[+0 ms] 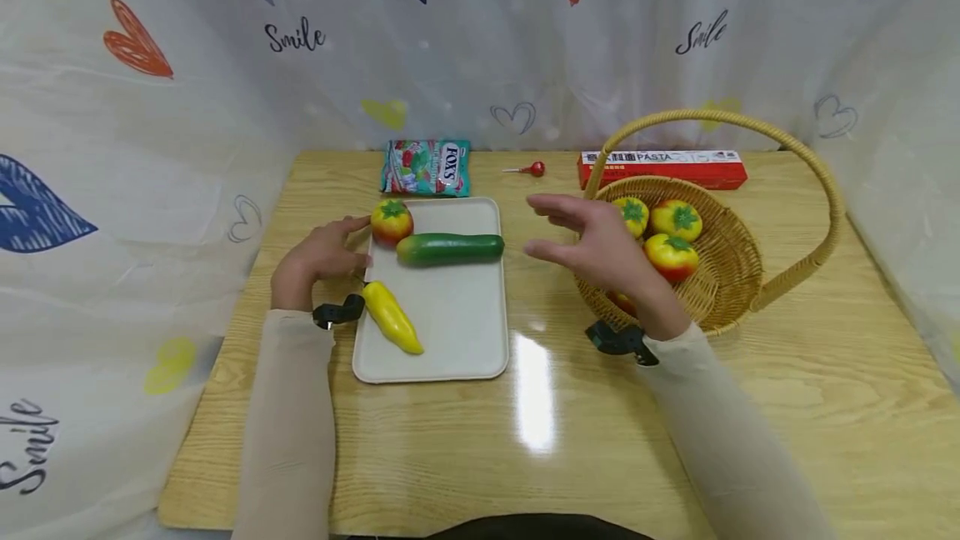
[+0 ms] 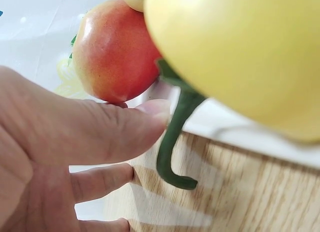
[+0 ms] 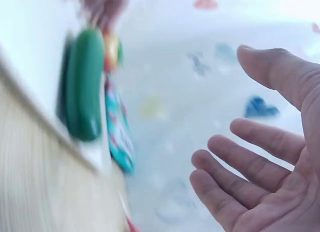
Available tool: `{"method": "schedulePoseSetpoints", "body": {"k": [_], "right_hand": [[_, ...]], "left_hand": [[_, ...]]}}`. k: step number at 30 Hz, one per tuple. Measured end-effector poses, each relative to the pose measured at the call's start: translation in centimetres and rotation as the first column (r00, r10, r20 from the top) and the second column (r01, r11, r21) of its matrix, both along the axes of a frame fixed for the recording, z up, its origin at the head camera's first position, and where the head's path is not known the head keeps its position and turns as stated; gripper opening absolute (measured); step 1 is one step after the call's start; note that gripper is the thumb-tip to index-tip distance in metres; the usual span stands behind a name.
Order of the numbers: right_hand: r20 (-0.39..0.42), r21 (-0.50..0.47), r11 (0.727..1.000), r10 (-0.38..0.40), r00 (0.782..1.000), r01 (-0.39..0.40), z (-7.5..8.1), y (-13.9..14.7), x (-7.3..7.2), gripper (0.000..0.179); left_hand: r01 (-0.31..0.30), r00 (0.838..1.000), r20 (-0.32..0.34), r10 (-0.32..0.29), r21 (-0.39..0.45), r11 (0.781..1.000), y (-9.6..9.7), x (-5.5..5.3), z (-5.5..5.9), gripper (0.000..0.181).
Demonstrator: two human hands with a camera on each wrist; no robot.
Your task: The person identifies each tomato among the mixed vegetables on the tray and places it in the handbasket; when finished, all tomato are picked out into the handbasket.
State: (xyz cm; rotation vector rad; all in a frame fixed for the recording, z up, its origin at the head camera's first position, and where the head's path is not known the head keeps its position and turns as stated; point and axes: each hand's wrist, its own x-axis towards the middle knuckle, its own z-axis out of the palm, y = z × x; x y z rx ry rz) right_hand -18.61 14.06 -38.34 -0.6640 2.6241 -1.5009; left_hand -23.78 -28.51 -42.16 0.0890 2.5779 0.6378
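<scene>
My left hand point(image 1: 321, 255) is at the tray's left edge, its fingers at a red-and-yellow persimmon-like fruit point(image 1: 392, 225) with a green leafy top. In the left wrist view the thumb lies just beneath that fruit point(image 2: 116, 52), close to the green stem point(image 2: 176, 142) of a yellow pepper point(image 1: 393, 319). A green cucumber point(image 1: 450, 248) lies across the white tray point(image 1: 457, 323), right of the fruit. Over the left side of the wicker basket point(image 1: 723, 244) hovers my right hand point(image 1: 596, 244), fingers spread and holding nothing.
Several similar fruits point(image 1: 672, 257) sit in the basket, whose tall handle point(image 1: 825, 190) arches to the right. Behind it lies a red pasta box point(image 1: 667, 169). A teal Fox's candy bag point(image 1: 426, 167) and a small red-ended object point(image 1: 536, 168) lie along the back of the wooden table point(image 1: 465, 448).
</scene>
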Motion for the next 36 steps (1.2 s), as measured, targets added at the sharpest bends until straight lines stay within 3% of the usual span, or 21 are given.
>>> {"method": "schedulePoseSetpoints", "body": {"k": [5, 13, 20, 29, 36], "right_hand": [[0.036, -0.080, 0.993, 0.092, 0.995, -0.089, -1.2, -5.4, -2.1, 0.062], [0.094, -0.130, 0.986, 0.114, 0.989, -0.101, -3.9, -12.5, -5.0, 0.066], [0.139, 0.018, 0.998, 0.049, 0.989, -0.052, -4.6, -16.6, -6.7, 0.074], [0.117, 0.227, 0.973, 0.014, 0.993, -0.040, -5.2, -20.0, -8.5, 0.066], [0.120, 0.246, 0.969, -0.049, 0.992, 0.018, -4.7, -21.5, -8.9, 0.070]], "left_hand": [[0.000, 1.000, 0.000, 0.000, 0.002, 1.000, 0.0, 0.2, 0.0, 0.081], [-0.004, 1.000, -0.008, 0.004, 0.006, 1.000, 0.3, 0.3, 0.3, 0.080], [-0.013, 1.000, -0.013, 0.013, 0.001, 1.000, 0.2, 0.4, 0.3, 0.079], [0.010, 1.000, -0.015, -0.010, 0.003, 1.000, 0.2, 0.1, 0.2, 0.079], [0.003, 1.000, -0.023, -0.003, -0.002, 1.000, 0.0, 0.3, 0.2, 0.078]]}}
